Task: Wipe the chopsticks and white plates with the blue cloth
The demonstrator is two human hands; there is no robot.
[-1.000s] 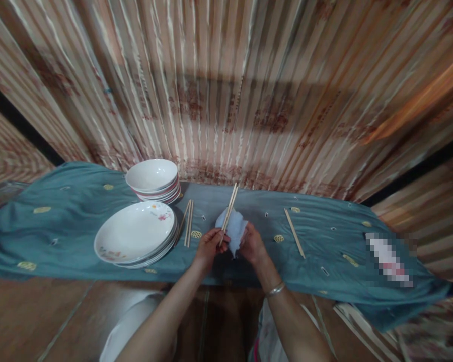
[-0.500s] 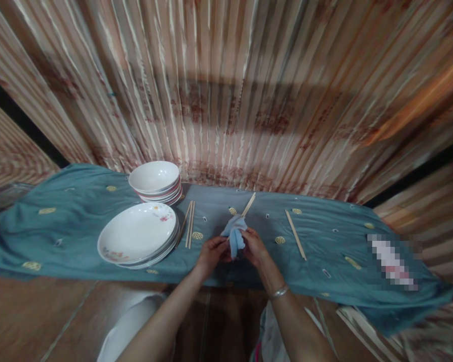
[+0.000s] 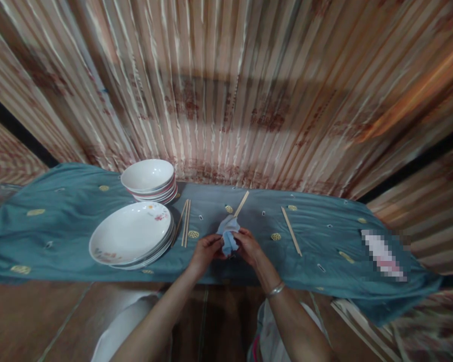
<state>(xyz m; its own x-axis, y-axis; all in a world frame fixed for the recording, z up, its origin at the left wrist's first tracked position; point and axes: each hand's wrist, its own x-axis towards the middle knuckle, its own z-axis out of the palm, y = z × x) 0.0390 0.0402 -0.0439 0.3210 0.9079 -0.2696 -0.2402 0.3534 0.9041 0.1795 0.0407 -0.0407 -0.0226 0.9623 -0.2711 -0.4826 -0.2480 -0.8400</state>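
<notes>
1. A second ago the left hand [image 3: 206, 250] grips a pair of slim, pale wooden chopsticks [image 3: 242, 203] in plain sight, with the soft, light-blue fabric cloth [image 3: 230, 240] spread behind them. Now the cloth is folded around their lower part, and only the upper lengths stick out, tilted away and to the right.
2. Compared with half a second ago, the hold looks much the same; the cloth is a little more bunched. To my judgement, cloth and chopsticks are now being worked as one bundle.
3. The left hand's fingers are drawn close, pinching the cloth's left edge. The right hand [image 3: 248, 246] has its fingers narrowed on the right edge. Some fingertips are hidden, so whether they press the wood through the fabric I cannot tell.
4. The wrapped chopsticks lie between the two hands, their bare ends beyond the fingers, above the teal, pineapple-patterned tablecloth [image 3: 324, 246].
5. Left of the hands, apart from them, lie loose pale chopsticks [image 3: 186, 223], next to a stack of white, flower-edged round plates [image 3: 132, 234]. More thin wooden chopsticks [image 3: 291, 231] rest to the right.
</notes>
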